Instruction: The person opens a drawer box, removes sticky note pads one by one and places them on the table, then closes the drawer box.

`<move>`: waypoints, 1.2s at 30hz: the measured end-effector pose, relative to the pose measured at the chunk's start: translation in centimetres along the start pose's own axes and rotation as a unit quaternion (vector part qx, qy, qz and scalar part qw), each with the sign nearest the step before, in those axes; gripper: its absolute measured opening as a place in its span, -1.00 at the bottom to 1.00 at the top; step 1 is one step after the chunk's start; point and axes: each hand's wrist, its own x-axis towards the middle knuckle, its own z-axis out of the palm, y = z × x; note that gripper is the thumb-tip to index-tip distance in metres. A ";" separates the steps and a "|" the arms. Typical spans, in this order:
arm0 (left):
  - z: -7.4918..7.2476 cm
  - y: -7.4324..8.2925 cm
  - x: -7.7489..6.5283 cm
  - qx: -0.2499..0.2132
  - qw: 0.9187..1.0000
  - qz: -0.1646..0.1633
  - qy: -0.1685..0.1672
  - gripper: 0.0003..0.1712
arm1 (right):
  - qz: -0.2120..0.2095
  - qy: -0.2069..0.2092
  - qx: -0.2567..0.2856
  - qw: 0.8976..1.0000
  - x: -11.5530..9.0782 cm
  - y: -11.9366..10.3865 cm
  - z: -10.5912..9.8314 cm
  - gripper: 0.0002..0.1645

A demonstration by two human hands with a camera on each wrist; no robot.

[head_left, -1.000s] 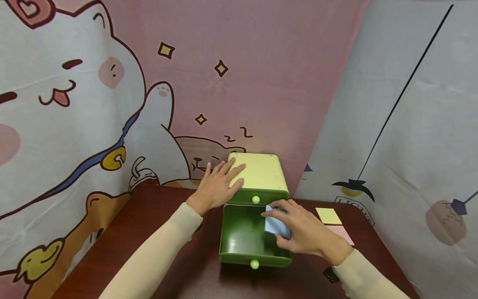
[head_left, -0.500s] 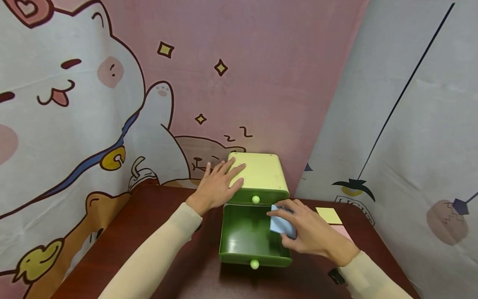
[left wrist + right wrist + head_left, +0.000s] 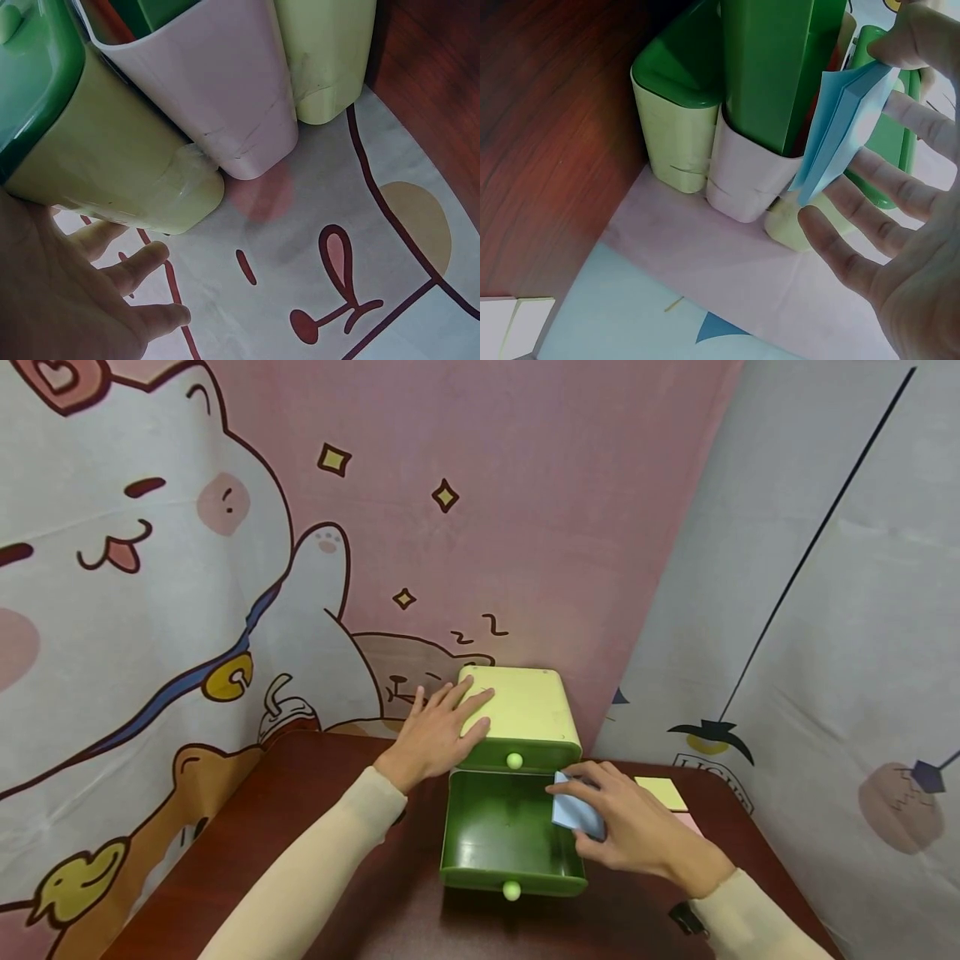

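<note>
A small drawer unit [image 3: 525,702] with a pale yellow top stands against the backdrop. Its top drawer is closed, and the green drawer [image 3: 487,831] below it, in the pink middle tier [image 3: 210,82], is pulled out, its visible floor bare. My left hand [image 3: 431,739] rests on the unit's top left side with fingers spread. In my right hand [image 3: 637,827], thumb and fingers pinch a blue sticky note pad [image 3: 573,810] at the right side of the pulled-out drawer. The right wrist view shows the pad's layered sheets [image 3: 847,124] held by their edges.
A yellow note pad [image 3: 662,793] and a pink one [image 3: 688,822] lie on the dark red table [image 3: 300,810] at the right, the pink one partly behind my right hand. Printed cloth [image 3: 570,485] hangs close behind the unit and along both sides.
My right hand has shifted right with the blue sticky note pad, from over the drawer's inside toward its right edge. The left hand and the drawer unit have stayed put.
</note>
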 end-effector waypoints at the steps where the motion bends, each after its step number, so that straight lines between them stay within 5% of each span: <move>1: 0.0 0.0 0.0 0.000 1.000 0.000 0.000 -0.19 | 0.002 0.000 0.000 1.000 -0.1 0.0 0.0 -0.21; 36: -0.1 0.0 -0.1 -0.008 1.000 0.000 -0.002 -0.17 | 0.050 0.010 -0.021 0.998 -1.7 1.7 -0.9 -0.21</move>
